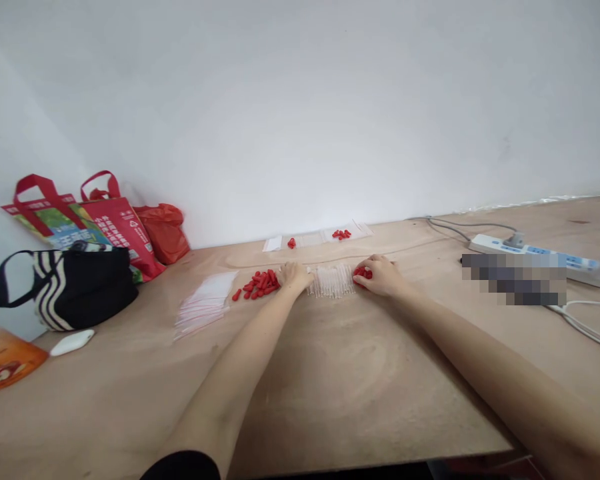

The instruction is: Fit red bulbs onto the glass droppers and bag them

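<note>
A row of thin clear tubes (331,283) lies side by side on the wooden table, between my two hands. My left hand (294,275) is at the row's left end, fingers bent down and closed. Its thumb side meets the tubes, and whatever its fingertips hold is hidden. Just left of it is a pile of small red bulb-shaped pieces (263,285). At the row's right end my right hand (384,275) curls its fingers and thumb round a few similar red pieces (363,272). Flat clear zip bags (207,301) are fanned out further left.
Toward the wall lie more bags (316,240) and red pieces (341,235). Shopping bags (123,230) and a black striped bag (87,287) stand at left, near a white case (73,343) and an orange packet (7,360). A power strip (540,257) with cables is at right.
</note>
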Demonstrator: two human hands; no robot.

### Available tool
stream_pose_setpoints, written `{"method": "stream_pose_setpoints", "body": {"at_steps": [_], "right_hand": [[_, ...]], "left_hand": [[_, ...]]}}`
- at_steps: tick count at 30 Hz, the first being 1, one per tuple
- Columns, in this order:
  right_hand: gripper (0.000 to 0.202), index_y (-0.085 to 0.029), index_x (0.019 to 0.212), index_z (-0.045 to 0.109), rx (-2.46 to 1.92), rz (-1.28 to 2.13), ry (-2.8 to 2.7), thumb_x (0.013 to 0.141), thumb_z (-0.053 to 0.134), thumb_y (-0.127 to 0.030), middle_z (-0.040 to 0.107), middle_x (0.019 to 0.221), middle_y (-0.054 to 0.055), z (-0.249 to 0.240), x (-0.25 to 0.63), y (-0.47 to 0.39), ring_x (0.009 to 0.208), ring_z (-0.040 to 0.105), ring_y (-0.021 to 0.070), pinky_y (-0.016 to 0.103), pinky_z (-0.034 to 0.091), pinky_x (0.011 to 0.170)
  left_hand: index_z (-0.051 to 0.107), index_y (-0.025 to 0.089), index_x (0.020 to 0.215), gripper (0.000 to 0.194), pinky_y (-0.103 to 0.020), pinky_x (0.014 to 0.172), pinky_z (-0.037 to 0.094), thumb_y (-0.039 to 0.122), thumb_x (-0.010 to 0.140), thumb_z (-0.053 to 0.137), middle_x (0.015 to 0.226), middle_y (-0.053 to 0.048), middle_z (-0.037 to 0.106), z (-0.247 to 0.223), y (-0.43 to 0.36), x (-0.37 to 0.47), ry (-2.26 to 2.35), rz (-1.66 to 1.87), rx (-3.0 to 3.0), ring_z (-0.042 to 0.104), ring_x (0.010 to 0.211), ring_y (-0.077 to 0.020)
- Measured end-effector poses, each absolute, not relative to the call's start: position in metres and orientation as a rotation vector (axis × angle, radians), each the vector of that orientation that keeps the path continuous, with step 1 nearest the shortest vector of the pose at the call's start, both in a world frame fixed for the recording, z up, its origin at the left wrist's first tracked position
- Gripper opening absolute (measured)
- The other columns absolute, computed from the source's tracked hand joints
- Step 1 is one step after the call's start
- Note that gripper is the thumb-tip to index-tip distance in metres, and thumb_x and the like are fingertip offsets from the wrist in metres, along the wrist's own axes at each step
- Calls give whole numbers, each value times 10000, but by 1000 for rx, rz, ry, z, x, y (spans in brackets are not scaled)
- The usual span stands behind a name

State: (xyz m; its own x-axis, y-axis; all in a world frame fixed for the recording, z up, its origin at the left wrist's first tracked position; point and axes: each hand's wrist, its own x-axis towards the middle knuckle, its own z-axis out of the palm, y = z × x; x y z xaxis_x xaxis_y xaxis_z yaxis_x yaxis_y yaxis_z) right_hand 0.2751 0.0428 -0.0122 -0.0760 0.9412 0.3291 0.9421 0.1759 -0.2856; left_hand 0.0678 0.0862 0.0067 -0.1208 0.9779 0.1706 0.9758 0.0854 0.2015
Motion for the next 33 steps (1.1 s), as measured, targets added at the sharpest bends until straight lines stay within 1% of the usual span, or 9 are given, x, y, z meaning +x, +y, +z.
{"method": "stream_pose_setpoints", "body": {"at_steps": [4, 8, 13, 17, 20, 24, 27, 30, 33], "right_hand": [[300, -218, 864, 632, -1819, -6, -2012, 727, 479, -436, 584, 913, 90, -11, 274, 41, 901, 485, 230, 355, 308, 739], [279, -214, 850, 633, -1817, -61, -1989, 739, 456, -398, 601, 864, 88, -12, 272, 41, 860, 498, 227, 357, 307, 727], [295, -195, 845, 631, -1810, -176, -1976, 755, 424, -385, 613, 841, 102, -16, 268, 40, 842, 512, 233, 373, 294, 746], [311, -166, 821, 635, -1784, -329, -1991, 786, 384, -346, 632, 828, 125, -21, 264, 38, 834, 526, 247, 410, 253, 795], [326, -151, 761, 640, -1754, -465, -2001, 807, 349, -291, 647, 797, 130, -23, 262, 37, 810, 535, 248, 435, 213, 834], [354, -137, 733, 633, -1685, -524, -1946, 830, 314, -254, 651, 770, 137, -22, 261, 35, 807, 548, 258, 451, 220, 841], [320, -137, 808, 620, -1537, -389, -1883, 836, 331, -274, 649, 818, 144, -22, 259, 31, 821, 562, 249, 404, 292, 812], [253, -165, 915, 578, -1326, -89, -1768, 826, 371, -280, 651, 866, 104, -27, 251, 26, 801, 587, 197, 327, 368, 767], [202, -185, 913, 546, -1165, 263, -1631, 798, 415, -287, 652, 821, 64, -34, 240, 20, 735, 604, 164, 290, 430, 693]], "left_hand": [[639, 138, 876, 363, -390, 812, 375, 396, 622, 612, 1022, -177, 596, 9, 91, 72, 2321, 368, 2068, 497, 1023, -327], [632, 112, 900, 347, -404, 797, 382, 327, 630, 608, 1052, -208, 571, 11, 90, 77, 2308, 341, 2066, 484, 1029, -343], [625, 83, 893, 302, -430, 806, 368, 258, 651, 579, 1071, -237, 545, 13, 86, 82, 2303, 349, 2083, 457, 1046, -364], [622, 61, 841, 267, -442, 780, 374, 269, 695, 540, 1028, -256, 545, 20, 80, 83, 2254, 409, 2152, 460, 1018, -383], [603, 79, 811, 227, -412, 782, 378, 251, 759, 463, 964, -210, 564, 28, 64, 78, 2134, 499, 2284, 476, 992, -343], [508, 127, 914, 194, -298, 756, 401, 224, 841, 356, 897, -97, 573, 21, 27, 56, 1894, 629, 2452, 530, 877, -205], [467, 159, 885, 159, -283, 659, 420, 216, 860, 321, 780, -43, 567, 1, 2, 35, 1549, 798, 2525, 547, 703, -167], [445, 169, 953, 154, -279, 662, 430, 185, 854, 328, 778, -35, 573, -17, -7, 21, 1391, 967, 2470, 555, 697, -156], [457, 171, 1019, 213, -286, 728, 433, 152, 853, 325, 869, -55, 588, -22, -5, 18, 1275, 1005, 2492, 563, 784, -158]]}}
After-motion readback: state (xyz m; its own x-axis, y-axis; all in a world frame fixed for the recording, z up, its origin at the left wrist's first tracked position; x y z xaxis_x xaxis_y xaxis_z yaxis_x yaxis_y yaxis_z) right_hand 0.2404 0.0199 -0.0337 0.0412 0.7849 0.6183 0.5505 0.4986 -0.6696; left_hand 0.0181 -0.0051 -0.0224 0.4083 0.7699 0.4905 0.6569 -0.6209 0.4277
